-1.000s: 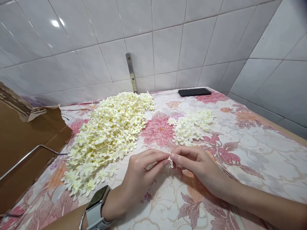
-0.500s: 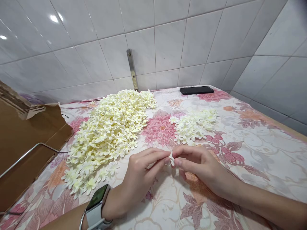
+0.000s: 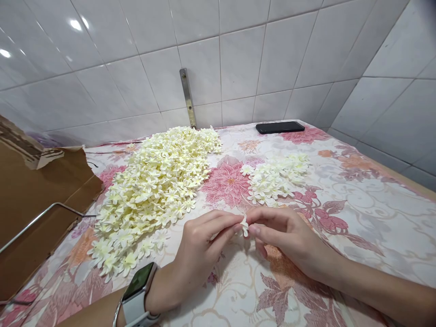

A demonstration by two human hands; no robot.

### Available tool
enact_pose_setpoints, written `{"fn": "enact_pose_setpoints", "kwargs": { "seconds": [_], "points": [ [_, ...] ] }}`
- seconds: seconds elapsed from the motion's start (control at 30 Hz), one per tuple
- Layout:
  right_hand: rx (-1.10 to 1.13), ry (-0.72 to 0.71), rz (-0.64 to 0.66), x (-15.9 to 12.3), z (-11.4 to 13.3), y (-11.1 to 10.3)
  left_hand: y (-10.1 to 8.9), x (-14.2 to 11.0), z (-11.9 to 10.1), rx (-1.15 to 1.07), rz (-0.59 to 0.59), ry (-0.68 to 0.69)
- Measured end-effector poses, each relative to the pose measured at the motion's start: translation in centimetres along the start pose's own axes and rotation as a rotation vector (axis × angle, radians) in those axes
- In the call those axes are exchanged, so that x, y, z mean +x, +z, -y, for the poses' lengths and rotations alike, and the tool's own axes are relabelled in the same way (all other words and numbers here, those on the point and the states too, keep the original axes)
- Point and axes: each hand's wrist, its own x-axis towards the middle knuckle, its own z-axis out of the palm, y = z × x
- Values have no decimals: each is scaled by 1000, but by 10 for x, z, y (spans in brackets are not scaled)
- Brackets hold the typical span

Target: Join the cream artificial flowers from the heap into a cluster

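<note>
Between my fingertips is one small white flower (image 3: 244, 226), seen from its side. My left hand (image 3: 206, 245), with a watch on the wrist, pinches it from the left. From the right, my right hand (image 3: 289, 238) has thumb and forefinger closed at its other side. Beyond my left hand lies a large heap of pale yellow-white flowers (image 3: 160, 177). A smaller pile of whiter flowers (image 3: 275, 179) rests on the cloth just past my right hand. The flower's stem end is hidden by my fingers.
A floral tablecloth (image 3: 371, 218) covers the table. At the far edge lies a black phone (image 3: 280, 127). An open cardboard box (image 3: 44, 200) with a bent metal wire (image 3: 37, 219) stands at left. Behind is a tiled wall (image 3: 238, 59) with a metal strip (image 3: 188, 97).
The small flower has turned slightly between my fingertips, so its petals face a little differently. Both hands stay in nearly the same place, and the piles look unchanged.
</note>
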Motion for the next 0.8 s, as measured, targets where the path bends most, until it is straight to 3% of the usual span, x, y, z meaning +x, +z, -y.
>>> {"fn": "enact_pose_setpoints", "kwargs": {
  "seconds": [0.8],
  "points": [
    [20,24,7,0,0,0,0,1,-2,-1,4,16]
  ]
}}
